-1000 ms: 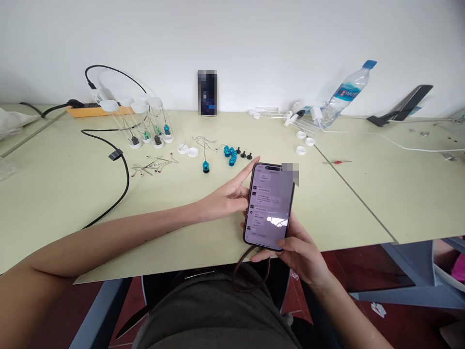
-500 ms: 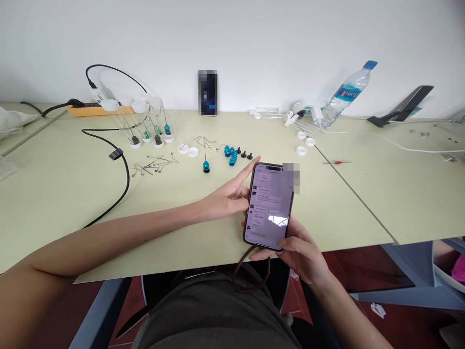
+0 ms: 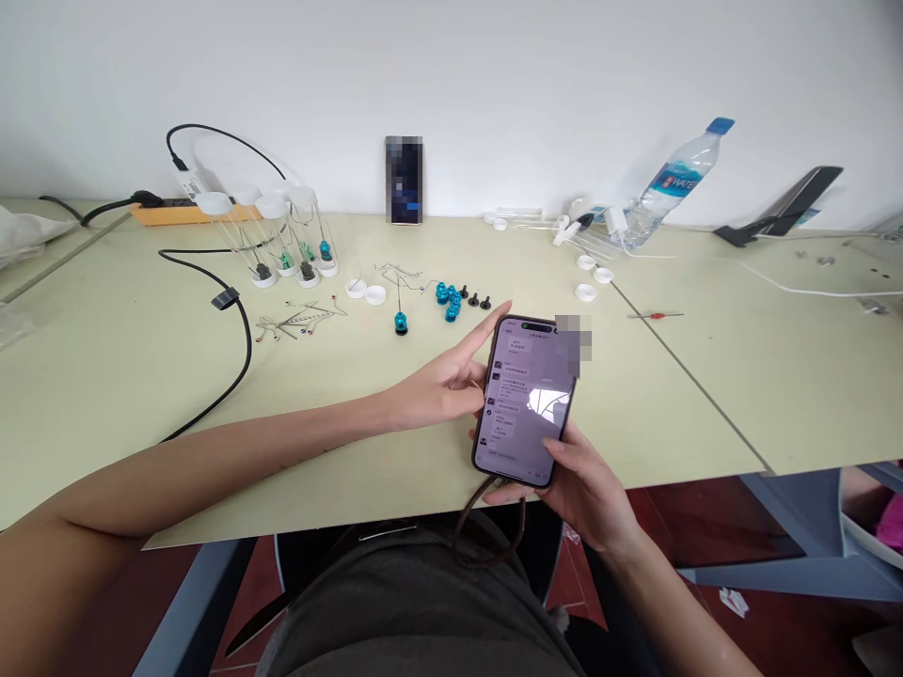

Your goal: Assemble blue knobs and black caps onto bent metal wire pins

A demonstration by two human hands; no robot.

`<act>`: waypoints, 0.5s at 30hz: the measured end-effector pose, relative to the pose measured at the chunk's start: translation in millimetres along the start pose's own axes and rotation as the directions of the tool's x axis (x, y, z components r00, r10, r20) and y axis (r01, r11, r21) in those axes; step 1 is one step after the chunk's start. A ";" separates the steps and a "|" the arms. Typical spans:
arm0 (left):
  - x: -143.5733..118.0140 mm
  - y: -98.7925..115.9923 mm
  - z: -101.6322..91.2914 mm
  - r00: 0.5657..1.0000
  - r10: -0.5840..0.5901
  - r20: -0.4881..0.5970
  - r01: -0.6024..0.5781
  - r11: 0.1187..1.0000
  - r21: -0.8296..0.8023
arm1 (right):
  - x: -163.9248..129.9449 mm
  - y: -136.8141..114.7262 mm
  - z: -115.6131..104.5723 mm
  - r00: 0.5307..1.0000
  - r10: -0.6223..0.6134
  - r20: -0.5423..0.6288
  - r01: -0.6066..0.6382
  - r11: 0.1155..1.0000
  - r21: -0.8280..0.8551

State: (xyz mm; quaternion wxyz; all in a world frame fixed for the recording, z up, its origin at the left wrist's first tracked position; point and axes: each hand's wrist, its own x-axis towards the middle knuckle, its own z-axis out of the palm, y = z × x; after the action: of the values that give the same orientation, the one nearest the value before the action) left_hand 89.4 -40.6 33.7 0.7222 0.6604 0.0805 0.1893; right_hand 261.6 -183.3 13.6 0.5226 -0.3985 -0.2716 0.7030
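A smartphone point(image 3: 526, 404) with a lit chat screen is held over the front edge of the table, a brown strap point(image 3: 458, 527) looping below it. My left hand point(image 3: 451, 385) grips its left side, the index finger stretched along the upper edge. At the lower right, my right hand point(image 3: 585, 484) is wrapped around the phone, its thumb on the screen. Beyond the phone lie several blue metal fittings point(image 3: 450, 299) and black screws point(image 3: 474, 300). One blue fitting point(image 3: 401, 323) stands upright with a thin wire rising from it.
Clear tubes with white caps point(image 3: 272, 205) stand at the back left by an orange power strip point(image 3: 166, 215). Bent wires point(image 3: 300, 320) lie before them. A second phone point(image 3: 403, 181) leans on the wall. A water bottle point(image 3: 673, 183) tilts at the right, near white caps point(image 3: 585, 292).
The phone has tilted slightly to the right at its top. My right thumb has moved up from the screen's bottom edge, and the bright reflection has shifted upward.
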 end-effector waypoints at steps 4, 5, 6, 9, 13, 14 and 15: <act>0.0 0.6 0.1 1.000 -0.004 -0.001 0.004 1.000 -0.006 | 0.4 -0.1 0.4 1.000 -0.004 0.002 0.004 1.000 -0.010; 0.0 0.9 0.1 1.000 -0.006 -0.002 0.006 1.000 -0.006 | 0.5 0.0 0.4 1.000 -0.006 0.001 0.006 1.000 -0.012; -0.1 1.1 0.2 1.000 -0.006 -0.002 0.006 1.000 -0.006 | 0.6 0.2 0.4 1.000 -0.005 0.000 0.005 1.000 -0.013; -0.1 1.1 0.2 1.000 -0.007 -0.003 0.007 1.000 -0.007 | 1.1 0.5 0.8 1.000 -0.002 0.000 0.002 1.000 -0.003; 0.1 0.4 0.2 1.000 -0.009 -0.008 0.009 1.000 -0.001 | 1.4 1.0 1.6 1.000 -0.013 -0.012 0.013 0.999 0.029; 0.2 0.3 0.2 1.000 -0.009 -0.006 0.009 1.000 -0.001 | 1.3 1.0 1.7 1.000 -0.015 -0.015 0.015 0.999 0.030; 0.3 0.3 0.1 1.000 -0.009 -0.005 0.009 1.000 0.000 | 1.3 1.0 1.7 1.000 -0.015 -0.018 0.015 1.000 0.027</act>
State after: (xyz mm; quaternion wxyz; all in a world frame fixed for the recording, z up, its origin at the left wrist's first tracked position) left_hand 89.7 -40.6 34.0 0.7230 0.6593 0.0855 0.1877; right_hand 259.6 -182.4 13.3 0.5358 -0.3954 -0.2603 0.6992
